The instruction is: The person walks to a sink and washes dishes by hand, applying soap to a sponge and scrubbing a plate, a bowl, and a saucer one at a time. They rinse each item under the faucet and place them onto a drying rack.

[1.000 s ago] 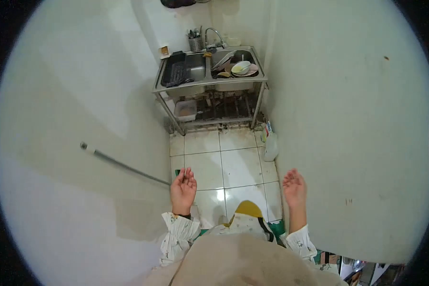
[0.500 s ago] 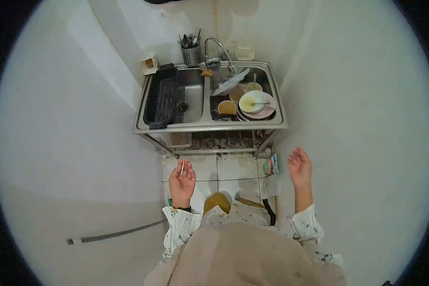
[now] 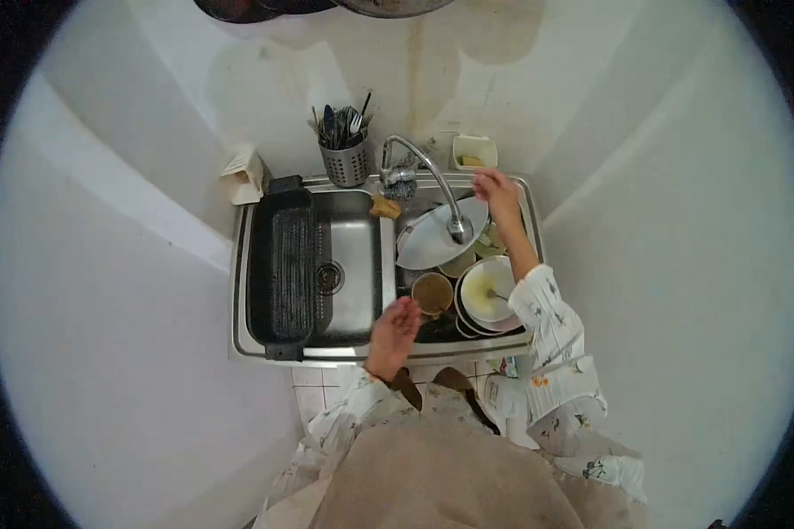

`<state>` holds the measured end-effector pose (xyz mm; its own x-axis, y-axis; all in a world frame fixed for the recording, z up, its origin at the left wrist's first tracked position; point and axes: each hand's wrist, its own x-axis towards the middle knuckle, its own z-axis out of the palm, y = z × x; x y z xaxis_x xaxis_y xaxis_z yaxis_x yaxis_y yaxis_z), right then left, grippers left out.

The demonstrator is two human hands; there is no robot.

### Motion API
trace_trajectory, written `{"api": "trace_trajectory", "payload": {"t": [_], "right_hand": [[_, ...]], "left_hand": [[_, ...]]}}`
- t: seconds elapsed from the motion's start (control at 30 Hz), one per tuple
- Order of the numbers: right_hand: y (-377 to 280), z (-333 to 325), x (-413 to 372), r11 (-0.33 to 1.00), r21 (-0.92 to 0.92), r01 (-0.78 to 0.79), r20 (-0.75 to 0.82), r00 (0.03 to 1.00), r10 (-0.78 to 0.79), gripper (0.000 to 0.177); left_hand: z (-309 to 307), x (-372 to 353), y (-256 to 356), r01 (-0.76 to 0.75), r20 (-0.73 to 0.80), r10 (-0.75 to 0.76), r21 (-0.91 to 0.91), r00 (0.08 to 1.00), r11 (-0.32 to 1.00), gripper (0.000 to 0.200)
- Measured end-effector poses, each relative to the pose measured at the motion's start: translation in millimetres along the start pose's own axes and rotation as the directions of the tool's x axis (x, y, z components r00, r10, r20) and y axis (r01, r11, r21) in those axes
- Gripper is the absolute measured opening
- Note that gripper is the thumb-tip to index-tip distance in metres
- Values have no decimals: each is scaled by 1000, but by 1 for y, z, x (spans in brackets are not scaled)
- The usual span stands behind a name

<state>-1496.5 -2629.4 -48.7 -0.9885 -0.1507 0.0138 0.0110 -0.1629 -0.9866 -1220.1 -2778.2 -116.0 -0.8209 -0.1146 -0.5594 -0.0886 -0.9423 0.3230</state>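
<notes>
In the head view, the left hand [image 3: 393,335] is hovering at lower centre beside the small bowl [image 3: 432,294], fingers loosely spread and nothing visible in them; the right hand [image 3: 498,192] is hanging near the white tub [image 3: 474,152] at upper right, its grip not showing clearly. The platter [image 3: 432,245] is leaning right of centre, presumably because stacked dishes [image 3: 483,286] are crowding the sink [image 3: 353,304]. The faucet [image 3: 428,163] is obstructing it from above, and a black rack [image 3: 293,273] is occupying the left.

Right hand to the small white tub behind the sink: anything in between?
Nothing visible. The right hand is just in front of the white tub; contact is unclear. The faucet arches off to the left, outside that gap.
</notes>
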Motion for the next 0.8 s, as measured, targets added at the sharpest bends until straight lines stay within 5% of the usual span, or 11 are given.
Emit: {"api": "trace_trajectory", "payload": {"t": [0.07, 0.1, 0.17, 0.3, 0.37, 0.5, 0.6, 0.67, 0.8], "right_hand": [[0, 24, 2, 937, -346, 56, 175, 985, 6, 26], [15, 35, 28, 937, -348, 26, 173, 984, 37, 26], [44, 53, 57, 725, -532, 437, 378, 889, -258, 30], [78, 68, 79, 773, -475, 421, 477, 861, -177, 33], [74, 70, 83, 585, -660, 470, 549, 834, -52, 31], [42, 64, 60, 612, -665, 428, 600, 794, 97, 31], [62, 48, 55, 503, -596, 626, 738, 674, 35, 29], [70, 42, 32, 432, -452, 780, 768, 587, -256, 24], [66, 0, 4, 515, -510, 689, 594, 715, -368, 23]], "left_hand": [[2, 1, -12, 86, 87, -83, -28, 993, 996, 20], [14, 20, -11, 160, 124, -151, -67, 981, 985, 20], [32, 44, -15, 183, 109, -173, -90, 979, 979, 24], [49, 63, -24, 180, 118, -168, -107, 979, 978, 31], [61, 71, -28, 126, 49, -123, -54, 991, 991, 31], [59, 68, -39, 134, 61, -134, 2, 989, 991, 27], [60, 80, -50, 177, 13, -177, -32, 984, 984, 30], [54, 86, -57, 219, -32, -222, -77, 975, 973, 31], [58, 86, -73, 161, -51, -168, -113, 985, 980, 29]]}}
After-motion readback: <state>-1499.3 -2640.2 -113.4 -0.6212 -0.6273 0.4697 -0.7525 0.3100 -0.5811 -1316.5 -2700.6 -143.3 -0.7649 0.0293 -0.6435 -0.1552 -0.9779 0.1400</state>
